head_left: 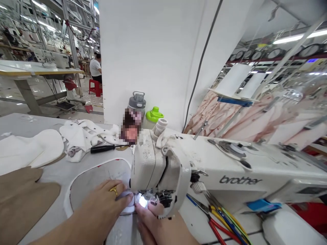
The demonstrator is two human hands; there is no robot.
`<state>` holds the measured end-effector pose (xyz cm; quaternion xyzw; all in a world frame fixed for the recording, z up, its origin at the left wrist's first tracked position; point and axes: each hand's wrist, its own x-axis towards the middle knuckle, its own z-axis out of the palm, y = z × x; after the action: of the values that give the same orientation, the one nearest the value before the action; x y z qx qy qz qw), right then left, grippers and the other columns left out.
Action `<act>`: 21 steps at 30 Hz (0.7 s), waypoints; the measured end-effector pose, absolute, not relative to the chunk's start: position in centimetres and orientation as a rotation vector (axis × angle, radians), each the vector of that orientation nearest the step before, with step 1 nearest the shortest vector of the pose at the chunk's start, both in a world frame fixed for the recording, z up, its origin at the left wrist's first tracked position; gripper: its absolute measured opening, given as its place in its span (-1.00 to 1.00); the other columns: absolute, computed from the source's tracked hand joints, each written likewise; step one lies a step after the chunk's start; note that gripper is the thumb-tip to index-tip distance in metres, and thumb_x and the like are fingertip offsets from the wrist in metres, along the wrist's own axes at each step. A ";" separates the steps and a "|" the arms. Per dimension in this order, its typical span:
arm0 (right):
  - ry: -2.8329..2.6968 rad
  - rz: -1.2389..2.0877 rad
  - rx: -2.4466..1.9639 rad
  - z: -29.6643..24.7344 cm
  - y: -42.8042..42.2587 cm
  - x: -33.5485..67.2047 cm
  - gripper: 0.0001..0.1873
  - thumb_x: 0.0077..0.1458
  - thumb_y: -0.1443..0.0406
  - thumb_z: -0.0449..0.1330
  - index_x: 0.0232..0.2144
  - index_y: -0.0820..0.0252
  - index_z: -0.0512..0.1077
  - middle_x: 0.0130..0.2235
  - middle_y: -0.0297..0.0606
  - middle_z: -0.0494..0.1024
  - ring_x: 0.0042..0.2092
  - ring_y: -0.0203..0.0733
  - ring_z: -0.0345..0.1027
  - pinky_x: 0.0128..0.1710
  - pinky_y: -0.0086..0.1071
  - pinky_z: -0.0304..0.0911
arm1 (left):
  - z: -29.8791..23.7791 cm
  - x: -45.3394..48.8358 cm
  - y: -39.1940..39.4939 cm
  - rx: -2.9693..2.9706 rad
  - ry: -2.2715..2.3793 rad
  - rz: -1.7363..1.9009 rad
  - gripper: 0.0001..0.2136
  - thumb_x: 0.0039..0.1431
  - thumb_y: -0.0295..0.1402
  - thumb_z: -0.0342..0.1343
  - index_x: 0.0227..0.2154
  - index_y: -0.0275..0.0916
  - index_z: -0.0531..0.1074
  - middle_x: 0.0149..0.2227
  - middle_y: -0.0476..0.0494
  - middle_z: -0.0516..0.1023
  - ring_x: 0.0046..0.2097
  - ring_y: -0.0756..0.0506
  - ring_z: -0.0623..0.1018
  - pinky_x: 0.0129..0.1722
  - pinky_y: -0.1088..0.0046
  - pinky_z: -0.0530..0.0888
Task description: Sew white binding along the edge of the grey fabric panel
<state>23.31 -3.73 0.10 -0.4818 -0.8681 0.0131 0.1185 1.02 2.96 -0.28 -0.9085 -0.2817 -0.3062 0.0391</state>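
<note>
A white Brother sewing machine (230, 166) fills the lower right, and its head (148, 166) stands over the table. Under the head, a lamp lights the presser foot and needle area (144, 200). A rounded grey fabric piece with a white edge (99, 187) lies flat on the table and runs in beneath the foot. My left hand (102, 207), with a gold ring, presses on this piece, its fingertips close to the foot. My right hand (150, 223) sits just below the foot, and its fingertips are partly hidden by the machine.
Left of the machine lie a black-handled screwdriver (102, 148), crumpled dotted white cloth (87, 136) and tan fabric panels (22, 200). Red-handled tools (219, 224) lie to the right. Behind stand bottles (136, 103). A seated person (95, 68) is at the far back.
</note>
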 end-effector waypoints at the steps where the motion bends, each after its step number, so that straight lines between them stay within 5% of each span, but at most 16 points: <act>1: -2.551 0.045 -1.415 0.4 -3.8 23.2 -0.70 0.20 0.30 0.09 -0.02 0.12 0.41 -0.27 -0.18 0.60 -0.31 -0.05 0.49 -0.31 -0.30 0.36 | -0.2 1.0 3.0 -2.790 -0.869 -0.920 -0.72 0.13 -0.57 -0.06 -0.35 -0.10 0.51 -0.39 -0.06 0.53 -0.30 -0.13 0.45 -0.21 0.36 0.34; 8: -2.559 0.058 -1.413 1.9 -4.0 22.6 -0.70 0.28 0.31 0.01 -0.02 0.21 0.42 -0.31 -0.12 0.58 -0.29 -0.04 0.47 -0.26 -0.28 0.33 | 0.2 1.3 2.1 -2.830 -0.984 -0.808 -0.71 0.28 -0.52 -0.11 -0.35 -0.17 0.51 -0.38 -0.11 0.54 -0.28 -0.16 0.44 -0.13 0.26 0.35; 14: -2.502 0.141 -1.431 2.2 -4.0 22.8 -0.74 0.30 0.29 -0.01 -0.15 0.20 0.46 -0.37 -0.18 0.55 -0.37 -0.11 0.44 -0.38 -0.36 0.26 | 1.1 -0.3 2.6 -2.988 -0.966 -0.685 -0.67 0.28 -0.47 -0.11 -0.14 -0.04 0.54 -0.27 -0.10 0.56 -0.19 -0.16 0.47 -0.17 0.31 0.37; 21: -2.480 0.080 -1.350 2.5 -3.9 22.9 -0.74 0.27 0.29 0.02 -0.11 0.19 0.47 -0.32 -0.17 0.59 -0.35 -0.12 0.47 -0.33 -0.35 0.31 | 3.2 0.3 1.5 -2.962 -0.946 -0.476 -0.70 0.16 -0.44 0.01 -0.14 -0.07 0.57 -0.21 -0.13 0.64 -0.28 -0.21 0.55 -0.32 0.25 0.47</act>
<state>22.88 -3.85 2.47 -0.4718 -0.8670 0.0279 0.1577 0.30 1.50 3.19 -0.9416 -0.3008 -0.1514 -0.0019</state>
